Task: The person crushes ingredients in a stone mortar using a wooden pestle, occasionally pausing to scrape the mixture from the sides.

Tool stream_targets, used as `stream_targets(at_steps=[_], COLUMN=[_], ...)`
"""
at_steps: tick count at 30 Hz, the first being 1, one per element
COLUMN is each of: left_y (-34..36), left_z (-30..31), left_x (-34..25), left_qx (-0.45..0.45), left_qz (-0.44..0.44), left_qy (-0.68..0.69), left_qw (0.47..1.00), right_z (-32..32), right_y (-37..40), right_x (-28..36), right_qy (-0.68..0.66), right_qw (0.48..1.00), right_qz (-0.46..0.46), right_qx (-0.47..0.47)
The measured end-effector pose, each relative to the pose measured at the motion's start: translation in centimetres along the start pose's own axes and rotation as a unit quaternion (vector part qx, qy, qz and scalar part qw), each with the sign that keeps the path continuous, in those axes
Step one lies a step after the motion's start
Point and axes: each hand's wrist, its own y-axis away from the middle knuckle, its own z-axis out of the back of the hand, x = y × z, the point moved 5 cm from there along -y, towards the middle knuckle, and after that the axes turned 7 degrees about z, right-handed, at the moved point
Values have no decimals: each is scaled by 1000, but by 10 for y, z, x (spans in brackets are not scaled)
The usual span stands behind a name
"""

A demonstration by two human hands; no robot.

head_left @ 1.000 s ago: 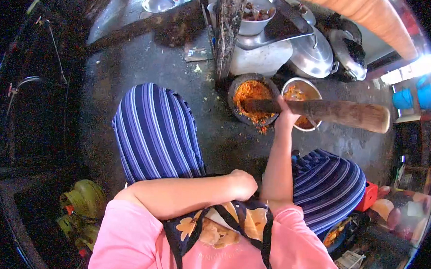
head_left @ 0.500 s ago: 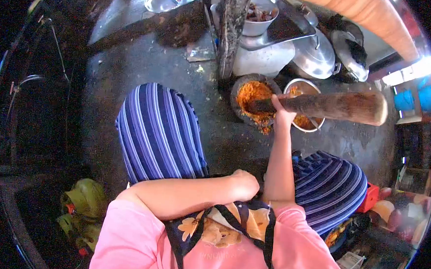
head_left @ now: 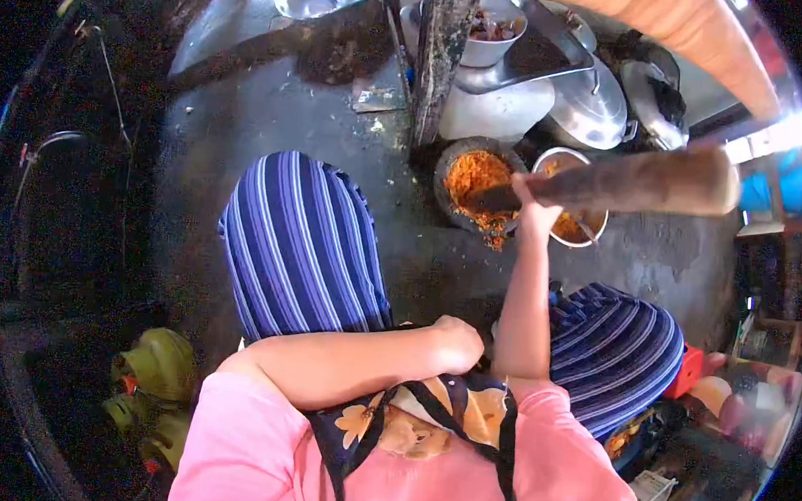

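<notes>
My right hand (head_left: 537,207) is closed round a thick wooden pestle (head_left: 654,183), close to its lower end. The pestle leans far over to the right, its dark tip down in a stone mortar (head_left: 441,187). Crumbly orange mash (head_left: 478,173) fills the mortar, and some clings over its near rim. Just right of it stands a metal bowl (head_left: 597,234) with more orange food and a spoon handle, partly covered by the pestle and hand. My left hand (head_left: 458,344) is a fist across my lap, near the right forearm; what it holds, if anything, is hidden.
Behind the mortar stand a dark wooden post (head_left: 438,66), a large lidded pot (head_left: 590,106) and a bowl of dark pieces (head_left: 491,47). Green gas cylinders (head_left: 161,365) are at the left. A red container (head_left: 687,373) sits beyond my right knee.
The upper end of the pestle has swung slightly right and toward the back, and my right hand has shifted a little with it. My left hand stays in place.
</notes>
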Motion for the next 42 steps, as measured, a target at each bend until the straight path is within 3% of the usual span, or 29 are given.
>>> stream_targets(at_steps=[1,3,5,6,8,11,12,14,17,20,23,24,26,28,29,30,31,32,34,36,38,40,42], left_y=[2,-4,-16,-20,-27,-4,-2,1,1,-12,-14,-12,-4,-4,-1,-2,-4,-6,-13,-17,-18,-14,-12], left_z=[2,5,-6,-10,-17,8,9,7,3,-4,-3,-3,4,4,7,4,0,-5,-7,-6,-7,-5,4], left_x=[-2,-3,0,1,6,-5,-3,-3,0,2,3,2,-4,-3,-3,-1,0,0,4,4,5,1,4], left_qx=[8,14,103,102,105,101,99,72,18,15,41,48,72,69,57,57,50,45,60,68,63,63,59], left_qz=[3,1,28,28,42,51,54,44,6,-21,-16,-11,16,21,31,32,18,2,-10,-20,4,18,35], left_qy=[-10,-17,-25,-27,-15,-47,-49,-28,-30,-18,-28,-44,-52,-41,-22,-23,-42,-59,-48,-43,-26,-23,-23], left_qw=[1000,1000,994,994,993,992,992,996,999,1000,999,998,996,997,998,998,998,997,997,997,998,998,997], right_z=[1,4,7,7,9,-7,-7,-10,-14,-6,-6,-10,-11,-6,-4,10,3,9,7,10,6,-6,0], right_y=[-7,-24,-31,-36,-37,-9,2,9,-12,-28,-26,-19,2,8,4,-16,-16,-30,-36,-36,-28,-9,4], right_x=[20,87,124,130,89,-14,-37,-12,75,128,69,39,-59,-61,-46,-51,28,55,111,115,63,-28,-43], right_qy=[-59,0,-12,-22,2,124,55,118,-21,-13,-47,28,-88,-95,-95,-204,-27,-2,-95,-66,-64,-63,-169], right_qw=[997,994,994,993,995,990,998,991,996,992,990,991,996,995,994,978,994,993,989,989,987,996,981], right_qz=[32,112,110,116,105,58,27,58,86,119,128,119,4,-10,-13,18,71,114,115,129,108,-2,-58], right_qx=[-30,2,18,32,4,44,7,8,12,35,-21,-46,10,-23,-53,-23,-74,-41,-19,-36,-99,-64,-74])
